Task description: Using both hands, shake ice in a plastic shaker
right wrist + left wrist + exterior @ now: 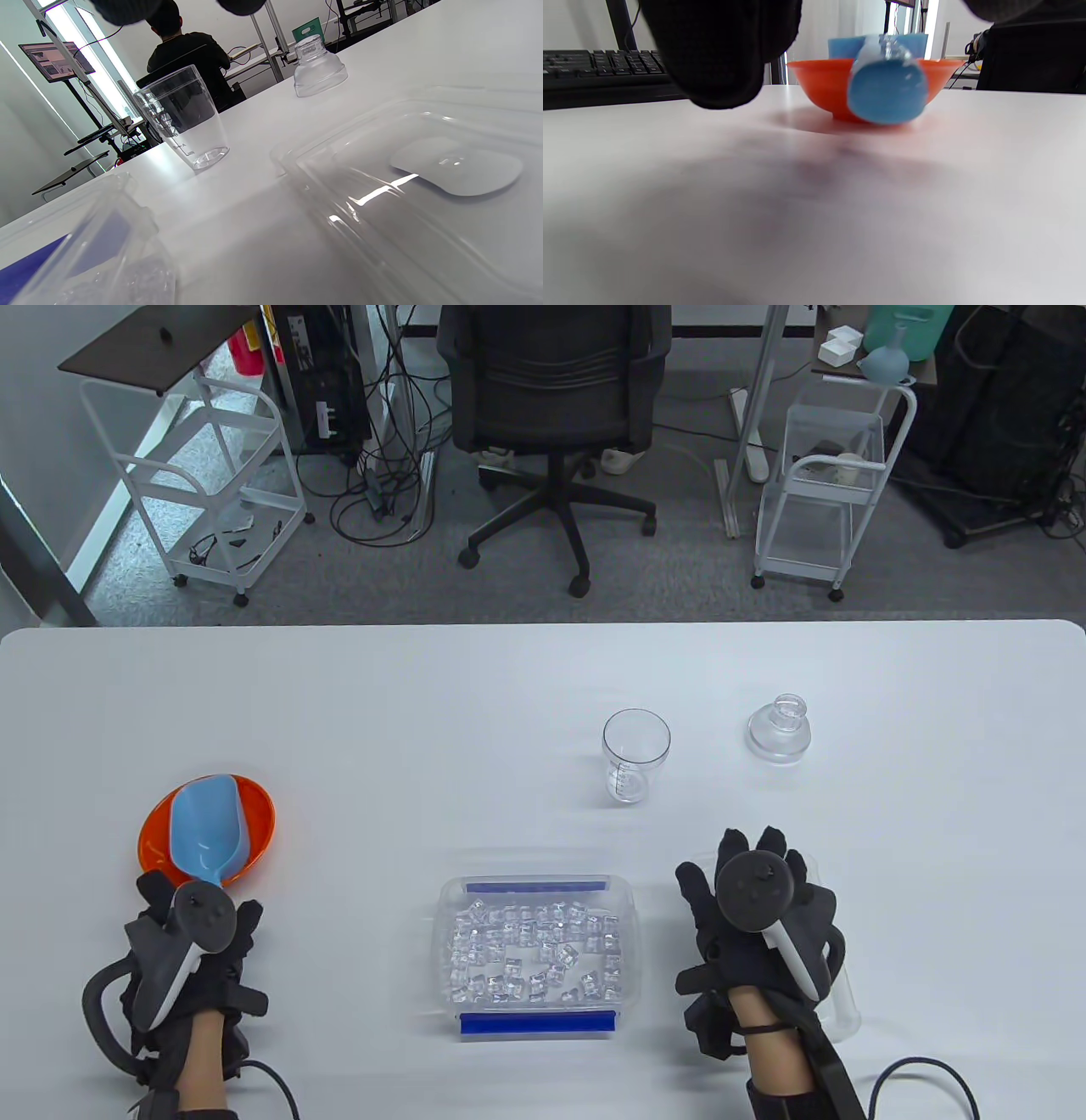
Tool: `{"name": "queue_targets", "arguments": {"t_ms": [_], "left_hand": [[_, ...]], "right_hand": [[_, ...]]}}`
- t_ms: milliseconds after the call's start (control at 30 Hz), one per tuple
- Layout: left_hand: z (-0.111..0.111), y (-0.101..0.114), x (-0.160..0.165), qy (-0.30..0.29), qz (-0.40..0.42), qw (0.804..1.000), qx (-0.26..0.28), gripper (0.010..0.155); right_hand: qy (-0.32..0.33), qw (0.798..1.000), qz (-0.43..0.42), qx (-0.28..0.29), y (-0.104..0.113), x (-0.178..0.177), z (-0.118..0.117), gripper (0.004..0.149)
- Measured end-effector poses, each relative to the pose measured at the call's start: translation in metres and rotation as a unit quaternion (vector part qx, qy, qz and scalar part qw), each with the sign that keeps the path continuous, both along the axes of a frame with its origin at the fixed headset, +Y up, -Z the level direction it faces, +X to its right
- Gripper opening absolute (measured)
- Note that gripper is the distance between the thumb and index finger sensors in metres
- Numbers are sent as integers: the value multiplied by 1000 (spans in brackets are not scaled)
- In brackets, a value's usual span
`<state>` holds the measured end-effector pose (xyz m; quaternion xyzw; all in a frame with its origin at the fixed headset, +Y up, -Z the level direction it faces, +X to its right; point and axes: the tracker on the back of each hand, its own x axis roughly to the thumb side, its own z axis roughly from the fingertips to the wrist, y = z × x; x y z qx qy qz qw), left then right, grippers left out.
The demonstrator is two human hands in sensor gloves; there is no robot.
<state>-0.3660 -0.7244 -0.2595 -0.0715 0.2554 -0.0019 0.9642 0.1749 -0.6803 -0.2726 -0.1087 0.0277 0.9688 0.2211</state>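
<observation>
The clear plastic shaker cup (636, 753) stands upright and empty at the table's middle right; it also shows in the right wrist view (182, 123). Its clear domed lid (779, 729) sits apart to the right, also seen from the right wrist (318, 63). A clear tub of ice cubes (536, 950) with blue clips sits at the front centre. A blue scoop (204, 827) lies in an orange bowl (254, 814). My left hand (199, 903) is open just behind the scoop's handle (886, 93), not holding it. My right hand (755, 857) is open and empty, fingers spread.
The tub's flat clear lid (424, 190) lies on the table under my right hand, right of the tub. The white table's far edge (543, 626) is behind the cup. An office chair and white carts stand on the floor beyond.
</observation>
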Motion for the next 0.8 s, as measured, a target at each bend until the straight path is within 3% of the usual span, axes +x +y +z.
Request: {"name": "queue_targets", "arguments": {"t_ms": [233, 500, 800], "left_hand": [[-3, -7, 1, -2, 22, 1000, -5, 102], [-7, -16, 6, -10, -28, 998, -57, 98], [-9, -15, 9, -33, -58, 997, -46, 94]], "right_hand": [[2, 1000, 9, 6, -1, -1, 0, 73], [13, 1000, 6, 3, -2, -3, 1, 73], [43, 999, -32, 9, -4, -9, 1, 70]]}}
